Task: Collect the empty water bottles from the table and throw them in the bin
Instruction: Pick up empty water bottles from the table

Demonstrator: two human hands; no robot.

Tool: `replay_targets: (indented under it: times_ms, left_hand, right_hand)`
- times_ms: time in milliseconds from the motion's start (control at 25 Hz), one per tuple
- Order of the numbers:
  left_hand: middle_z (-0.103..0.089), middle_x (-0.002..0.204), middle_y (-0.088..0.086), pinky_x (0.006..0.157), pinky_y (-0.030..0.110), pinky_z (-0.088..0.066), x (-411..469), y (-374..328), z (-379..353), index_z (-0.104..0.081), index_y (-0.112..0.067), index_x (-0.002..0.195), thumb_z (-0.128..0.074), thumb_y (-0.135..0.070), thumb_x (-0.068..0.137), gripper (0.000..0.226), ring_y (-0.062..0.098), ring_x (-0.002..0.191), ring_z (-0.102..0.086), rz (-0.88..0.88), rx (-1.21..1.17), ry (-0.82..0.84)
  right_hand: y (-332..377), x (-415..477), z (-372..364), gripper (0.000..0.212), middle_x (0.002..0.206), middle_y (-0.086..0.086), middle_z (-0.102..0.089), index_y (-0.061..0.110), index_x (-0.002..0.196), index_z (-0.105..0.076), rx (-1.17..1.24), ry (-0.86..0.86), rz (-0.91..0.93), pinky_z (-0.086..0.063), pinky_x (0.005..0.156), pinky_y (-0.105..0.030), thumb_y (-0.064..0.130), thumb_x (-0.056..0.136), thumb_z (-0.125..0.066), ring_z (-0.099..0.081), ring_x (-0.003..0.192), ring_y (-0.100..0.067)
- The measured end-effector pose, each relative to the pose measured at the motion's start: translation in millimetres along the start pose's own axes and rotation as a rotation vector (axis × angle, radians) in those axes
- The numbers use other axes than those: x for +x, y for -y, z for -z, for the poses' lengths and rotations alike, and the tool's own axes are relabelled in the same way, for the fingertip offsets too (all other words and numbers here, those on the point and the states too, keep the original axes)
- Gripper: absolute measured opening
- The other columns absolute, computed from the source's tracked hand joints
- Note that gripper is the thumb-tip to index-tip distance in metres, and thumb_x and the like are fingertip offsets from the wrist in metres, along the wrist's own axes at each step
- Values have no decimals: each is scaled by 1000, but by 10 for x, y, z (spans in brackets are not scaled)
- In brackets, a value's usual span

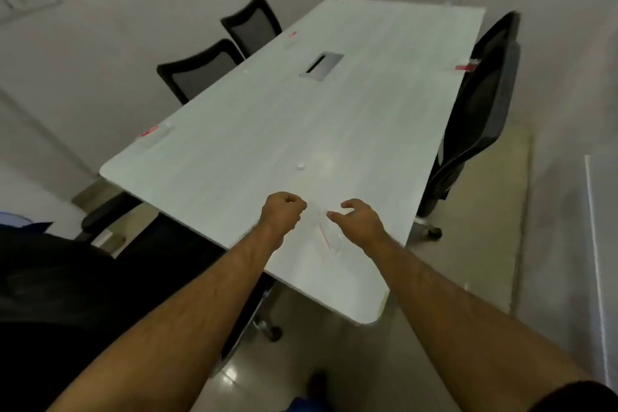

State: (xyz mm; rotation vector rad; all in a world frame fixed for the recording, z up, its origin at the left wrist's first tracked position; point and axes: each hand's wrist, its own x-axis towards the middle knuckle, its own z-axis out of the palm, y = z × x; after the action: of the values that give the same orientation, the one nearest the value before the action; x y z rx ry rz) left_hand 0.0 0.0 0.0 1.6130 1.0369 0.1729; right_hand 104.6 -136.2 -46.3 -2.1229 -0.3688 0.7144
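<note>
- Long white rectangular surface [234, 150]; black mesh office chairs [200, 70] along both sides.
- Left hand [282, 211]: grip curled into a fist over near end, contents not discernible.
- Right hand [359, 217]: grip open, fingers spread, just beside clear crushed plastic bottle with red label [329, 237] lying flat between both hands.
- Small white bottle cap [301, 165] loose, just beyond hands.
- Other clear red-labelled bottles: left edge [154, 134], far left edge [291, 37], right edge [466, 66].
- Grey cable hatch [321, 66] at centre.

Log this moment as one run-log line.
phase: reaching | left hand: fist, beside near bottle | right hand: open over it | bottle: lying on table | bin: unseen
</note>
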Motion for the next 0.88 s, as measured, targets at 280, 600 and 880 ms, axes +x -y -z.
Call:
replay_targets:
  times_ms: [280,600,880]
  left_hand:
    - [-72,104,9,87,39,-58,1220,510,-207,-70,-12,99,-65,-18,86,16,27,97,-68,91,89,-46]
    - [-66,118,13,93,37,-52,2575,280,-144,-57,-9,129,-69,-30,86,49,30,107,-64,-71,418,-90]
    - [-57,121,15,86,37,-52,3289,78,-541,-59,-10,121,-62,-26,90,35,33,106,-62,-217,786,111]
  right_hand:
    - [-289,801,-573,72,126,-10,-61,16,134,-51,-502,10,-5,-51,89,-39,60,78,-67,-60,113,-31]
    - [146,1755,-585,35,116,-8,-67,18,127,-58,346,-150,-212,-59,85,-41,35,96,-57,-69,98,-26]
    - [368,2158,-522,36,120,-3,-62,23,134,-51,349,-76,-240,-61,74,-35,40,103,-43,-67,90,-17]
